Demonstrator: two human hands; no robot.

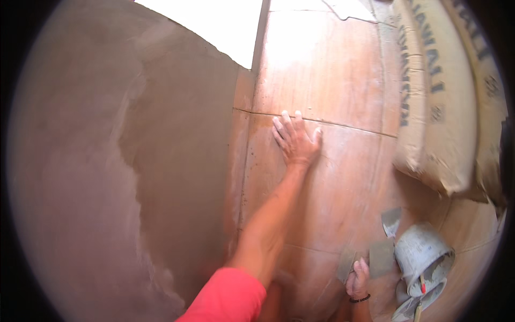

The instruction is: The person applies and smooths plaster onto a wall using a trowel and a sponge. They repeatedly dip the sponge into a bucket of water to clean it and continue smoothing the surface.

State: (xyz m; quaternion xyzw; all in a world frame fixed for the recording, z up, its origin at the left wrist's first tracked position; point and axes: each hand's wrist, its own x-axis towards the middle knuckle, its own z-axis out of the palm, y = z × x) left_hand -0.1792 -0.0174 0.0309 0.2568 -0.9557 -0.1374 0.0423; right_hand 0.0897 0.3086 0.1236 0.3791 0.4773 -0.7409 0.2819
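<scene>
My left hand (295,140) lies flat on the tiled floor (322,177), fingers spread, near a joint between two tiles; it holds nothing. A red sleeve covers that upper arm. Lower right, my right hand (358,279), with a dark beaded band at the wrist, has its fingers closed at the edge of a flat grey blade-like piece (346,265). The handle, if any, is hidden. Just right of it lies a flat grey square (381,257). Beyond that is a small grey scraper blade (391,221). A mortar-smeared grey bucket (421,252) lies tipped beside them.
On the left rises a wall (177,161) with a darker, damp-looking plaster patch. A tile skirting (236,161) runs along its foot. Large filled paper sacks (450,107) stand at the right. Bright light comes through an opening (225,27) at the top. A red-marked tool (422,284) sits by the bucket.
</scene>
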